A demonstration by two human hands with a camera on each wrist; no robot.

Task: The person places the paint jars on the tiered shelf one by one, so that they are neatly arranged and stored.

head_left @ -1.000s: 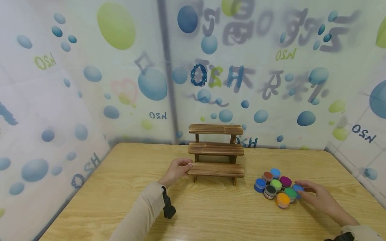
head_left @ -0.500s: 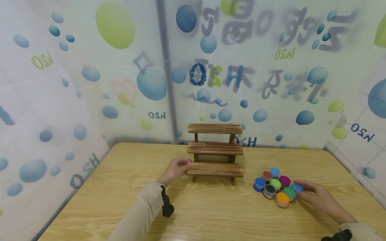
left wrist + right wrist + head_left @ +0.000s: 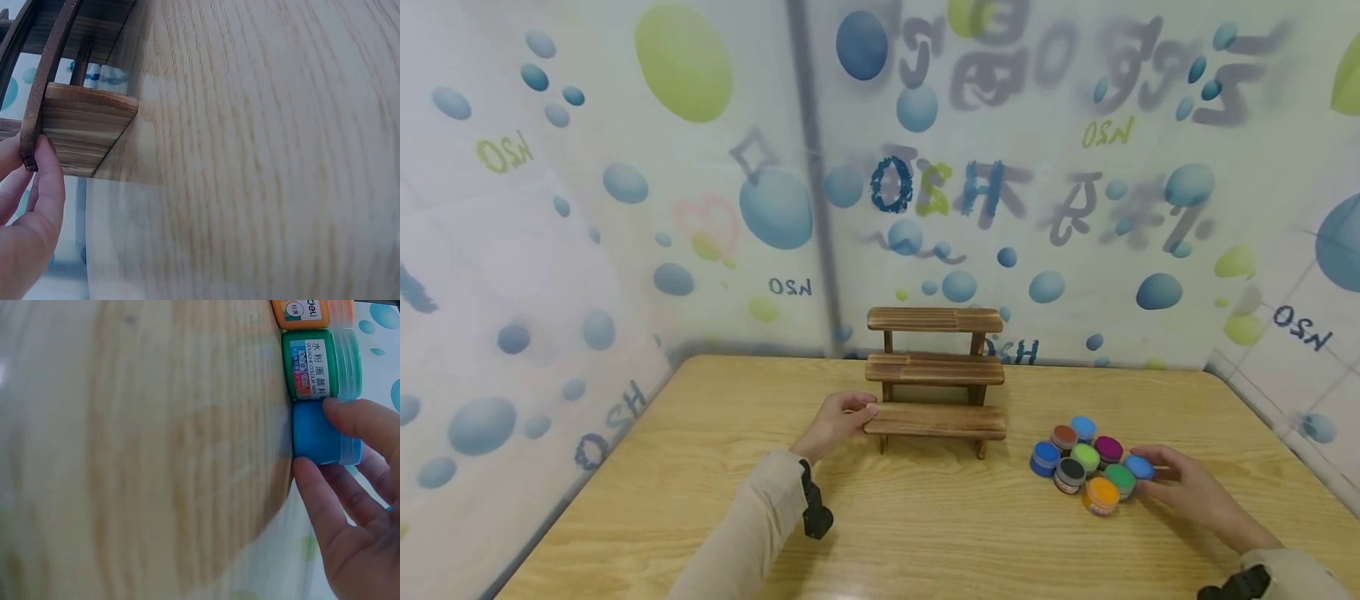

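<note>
A three-tier wooden step shelf [image 3: 934, 421] stands on the table. My left hand [image 3: 838, 423] pinches the left end of its lowest board between thumb and fingers; the left wrist view shows those fingers [image 3: 50, 187] at the board's end. To the right, several paint jars with coloured lids sit in a tight cluster. My right hand [image 3: 1191, 492] holds the blue paint jar [image 3: 312, 432] at the cluster's right edge, thumb on one side and fingers on the other. Beside that jar, touching it, is a green paint jar [image 3: 312, 365]; an orange paint jar [image 3: 1102, 495] stands nearer the front.
Other jars in the cluster have black [image 3: 1070, 474], light green, brown, purple and blue lids. The wooden table [image 3: 737, 433] meets a printed curtain [image 3: 1045, 208] behind the shelf. More printed sheeting hangs along the left and right sides.
The right hand has shifted slightly, its thumb lowering from the blue lid toward the jar's side. The left hand keeps its grip on the shelf, and the jars stay put.
</note>
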